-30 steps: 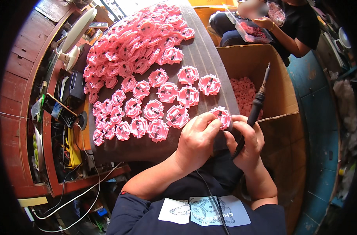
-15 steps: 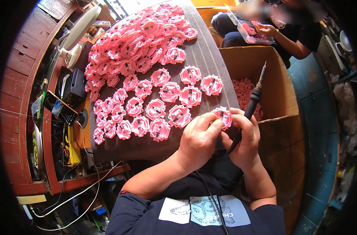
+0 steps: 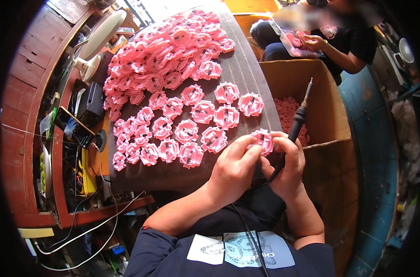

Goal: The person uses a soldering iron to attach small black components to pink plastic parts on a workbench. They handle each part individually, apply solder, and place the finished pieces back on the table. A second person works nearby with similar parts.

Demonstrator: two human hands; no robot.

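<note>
Between my two hands, above the near right edge of the dark work surface, is a pink plastic part (image 3: 263, 141) with a scalloped rim and a small dark piece in its middle. My left hand (image 3: 235, 164) pinches it from the left with thumb and fingers. My right hand (image 3: 288, 161) is closed around a soldering iron (image 3: 299, 116), whose metal tip points up and away; its fingertips also touch the part's right side. Just left of my hands lie several similar pink parts (image 3: 214, 139) in loose rows, each with a dark piece across it.
A large heap of pink parts (image 3: 168, 51) covers the far end of the work surface (image 3: 145, 177). An open cardboard box (image 3: 320, 101) with more parts stands at the right. Beyond it a person's hand (image 3: 315, 42) is over a clear tray (image 3: 293, 46). A phone (image 3: 76, 125) stands left.
The view has shifted slightly, so the work surface and its parts sit a little further right. My hands keep nearly the same hold on the pink part and the soldering iron.
</note>
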